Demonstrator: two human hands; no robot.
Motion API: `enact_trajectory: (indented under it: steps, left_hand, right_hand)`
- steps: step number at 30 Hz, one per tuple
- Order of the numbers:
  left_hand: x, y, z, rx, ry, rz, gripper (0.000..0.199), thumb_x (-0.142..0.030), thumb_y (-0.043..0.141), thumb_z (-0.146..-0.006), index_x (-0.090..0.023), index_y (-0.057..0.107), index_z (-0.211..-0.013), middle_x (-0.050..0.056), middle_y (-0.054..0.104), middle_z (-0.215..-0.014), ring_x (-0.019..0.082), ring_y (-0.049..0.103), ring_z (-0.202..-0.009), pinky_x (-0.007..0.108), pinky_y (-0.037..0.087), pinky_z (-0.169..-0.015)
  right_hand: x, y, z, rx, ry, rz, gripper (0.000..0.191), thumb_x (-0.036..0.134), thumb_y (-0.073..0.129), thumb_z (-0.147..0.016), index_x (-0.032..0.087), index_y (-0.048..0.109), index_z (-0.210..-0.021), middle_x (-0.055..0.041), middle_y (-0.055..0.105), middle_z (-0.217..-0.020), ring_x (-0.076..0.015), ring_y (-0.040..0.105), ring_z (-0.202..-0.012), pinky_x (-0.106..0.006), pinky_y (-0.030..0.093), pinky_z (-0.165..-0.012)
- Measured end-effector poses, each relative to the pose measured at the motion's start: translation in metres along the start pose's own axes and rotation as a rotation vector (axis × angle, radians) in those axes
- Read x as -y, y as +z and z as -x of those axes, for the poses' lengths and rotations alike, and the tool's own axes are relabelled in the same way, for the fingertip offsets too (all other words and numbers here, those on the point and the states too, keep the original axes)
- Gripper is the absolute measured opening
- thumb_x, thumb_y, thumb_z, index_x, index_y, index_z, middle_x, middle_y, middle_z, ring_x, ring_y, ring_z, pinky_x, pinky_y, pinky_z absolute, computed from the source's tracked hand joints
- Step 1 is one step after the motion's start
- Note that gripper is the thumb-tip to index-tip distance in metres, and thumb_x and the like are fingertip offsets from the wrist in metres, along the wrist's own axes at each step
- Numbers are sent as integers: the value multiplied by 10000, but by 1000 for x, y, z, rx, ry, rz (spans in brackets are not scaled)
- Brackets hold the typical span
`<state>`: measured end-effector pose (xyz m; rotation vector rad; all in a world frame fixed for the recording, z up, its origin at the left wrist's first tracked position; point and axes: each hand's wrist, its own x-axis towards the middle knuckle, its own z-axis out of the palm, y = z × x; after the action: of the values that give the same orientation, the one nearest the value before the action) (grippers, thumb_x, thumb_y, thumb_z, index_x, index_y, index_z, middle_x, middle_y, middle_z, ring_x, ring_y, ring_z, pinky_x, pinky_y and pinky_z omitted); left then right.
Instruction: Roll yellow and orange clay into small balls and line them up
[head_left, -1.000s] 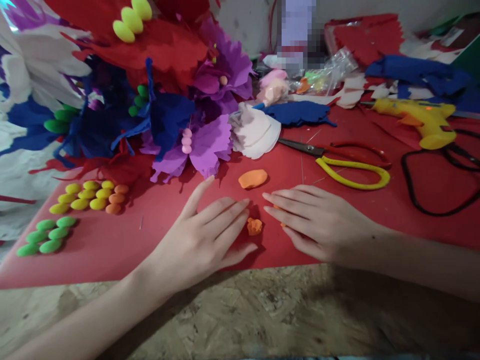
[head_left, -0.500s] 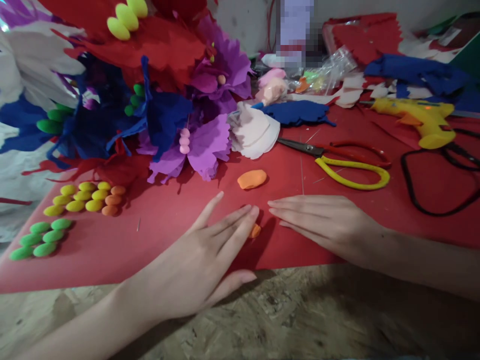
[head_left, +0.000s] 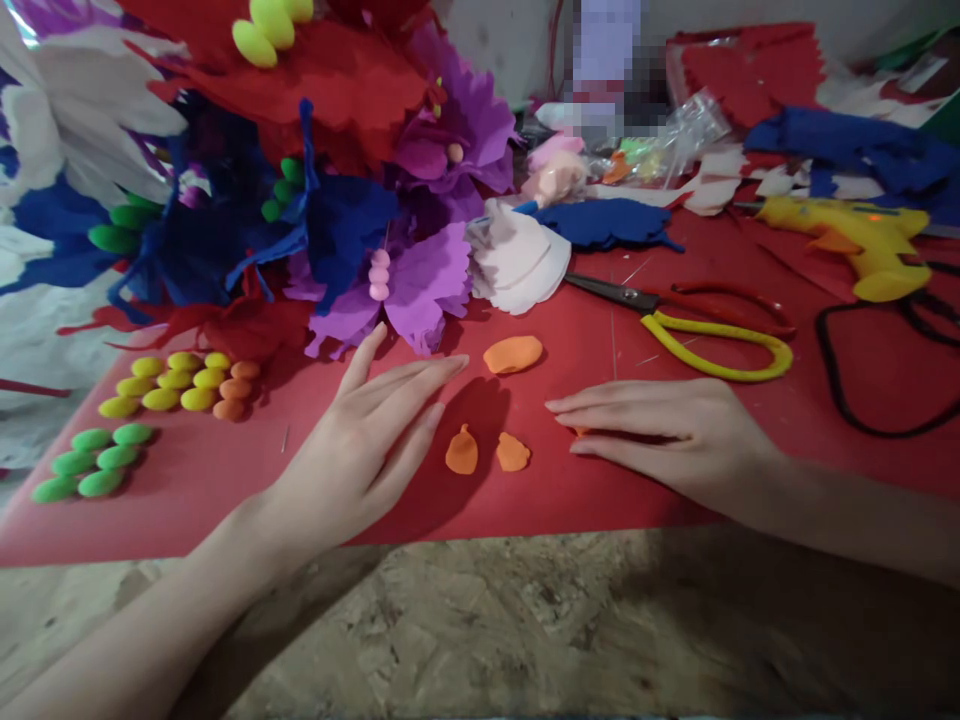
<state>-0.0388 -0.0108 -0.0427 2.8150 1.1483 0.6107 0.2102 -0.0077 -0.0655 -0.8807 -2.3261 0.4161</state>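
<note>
Two small flattened orange clay pieces, one (head_left: 462,452) with a little tip and one (head_left: 514,453) with a ragged edge, lie side by side on the red sheet (head_left: 360,480). A larger orange clay lump (head_left: 513,354) lies behind them. To their left, my left hand (head_left: 371,430) is raised with fingers extended and thumb apart, holding nothing. My right hand (head_left: 660,430) rests on the sheet at the right, its fingers stretched out flat. A bit of orange clay (head_left: 580,432) peeks out under those fingers; most of it is hidden.
Yellow, orange and green clay ovals (head_left: 161,400) sit in rows at the left, near a thin pin (head_left: 284,439). Scissors (head_left: 697,325) and a yellow glue gun (head_left: 851,240) lie at the right. Coloured flower shapes (head_left: 315,130) crowd the back left.
My left hand has lifted and moved left, uncovering the small orange pieces. My right hand is nearly in place, with orange now showing under its fingers. The view has shifted slightly.
</note>
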Motion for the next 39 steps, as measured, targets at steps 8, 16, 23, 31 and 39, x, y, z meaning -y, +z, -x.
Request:
enact_trajectory:
  steps: [8,16,23,31,39]
  left_hand:
    - [1,4,0,-5,-25,34,290,-116,334,-879,-135,453,-1143,65,621,-1101,150,584,-999,464,192,-1093]
    - [0,6,0,45,18,5,276,-88,362,-863,-66,483,-1110,111,632,-1056,147,579,-998,503,163,-1083]
    - [1,4,1,68,-6,18,300,-72,340,-852,-66,485,-1115,117,631,-1060,146,569,-1019,488,161,-1085]
    - [-7,5,0,179,-9,52,365,-132,308,-874,-68,410,-1219,134,532,-1232,171,476,-1160,472,165,-1084]
    - [-29,23,-4,374,5,-77,758,-543,324,-839,31,222,-1324,217,223,-1405,257,197,-1320,446,212,-1066]
  right_hand:
    - [-4,2,-5,-57,-178,189,287,135,397,-874,148,683,-852,-53,689,-929,-148,650,-867,-260,543,-814]
    - [5,3,0,102,-345,477,311,130,357,-881,32,644,-948,-153,642,-1031,-210,611,-968,-340,507,-884]
    - [16,9,18,176,-294,554,452,286,349,-872,-54,568,-1074,-245,544,-1158,-321,539,-1060,-461,486,-869]
    - [15,6,28,223,-125,301,602,412,339,-874,-13,333,-1301,-218,380,-1327,-279,318,-1261,-446,424,-954]
    - [13,0,19,6,114,202,451,141,345,-877,177,332,-1326,-78,504,-1264,-172,480,-1151,-307,478,-926]
